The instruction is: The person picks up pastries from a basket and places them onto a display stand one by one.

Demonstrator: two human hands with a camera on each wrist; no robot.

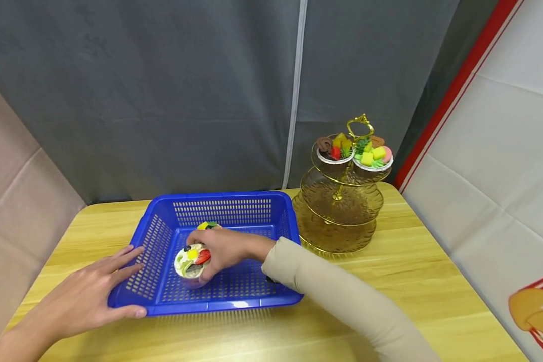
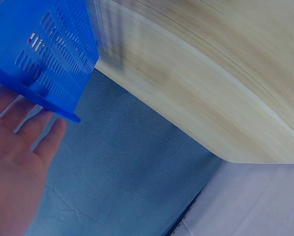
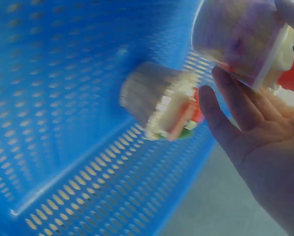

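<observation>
Inside the blue plastic basket (image 1: 235,304), my right hand (image 1: 223,250) grips a dessert cup (image 1: 191,264) topped with cream, a strawberry slice and other fruit. In the right wrist view the held cup (image 3: 235,37) appears at the upper right, with fingers and thumb around it. A second dessert cup (image 3: 149,93) lies near it in the basket; in the head view its fruit topping (image 1: 206,225) shows behind my right hand. My left hand (image 1: 92,286) rests on the basket's left rim with fingers extended and the thumb along the front corner.
A gold-trimmed three-tier stand (image 1: 339,216) is right of the basket. Its top tier bears two dessert cups, one with chocolate and fruit (image 1: 335,151), one with yellow cubes (image 1: 372,158). The wooden table (image 1: 416,281) meets a grey curtain (image 1: 199,100) behind and pale panels at both sides.
</observation>
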